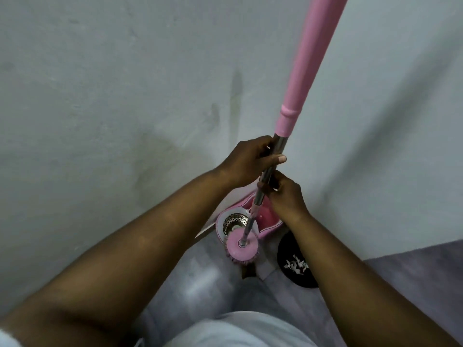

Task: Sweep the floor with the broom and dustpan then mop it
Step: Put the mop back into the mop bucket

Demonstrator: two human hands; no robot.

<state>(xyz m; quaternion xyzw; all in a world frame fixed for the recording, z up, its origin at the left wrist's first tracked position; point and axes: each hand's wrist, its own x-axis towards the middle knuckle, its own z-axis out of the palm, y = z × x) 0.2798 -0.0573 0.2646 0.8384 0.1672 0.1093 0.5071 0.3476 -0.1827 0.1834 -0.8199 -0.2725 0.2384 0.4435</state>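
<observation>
Two grips, left hand point(250, 161) above right hand point(285, 194), clench the mop point(278, 144) shaft mid-frame, its head beside the bucket point(268, 217) lower centre; sweeping seems done, mopping barely begun.

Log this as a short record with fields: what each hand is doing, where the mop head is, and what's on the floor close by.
left hand: grips the metal part of the mop pole, just below its pink sleeve
right hand: pinches the same pole lower down
mop head: pink disc at the near rim of the bucket; floor contact unclear
bucket: pink, metal spinner basket showing, by the grey wall
beside bucket: black pan holding white scraps, likely the dustpan
</observation>
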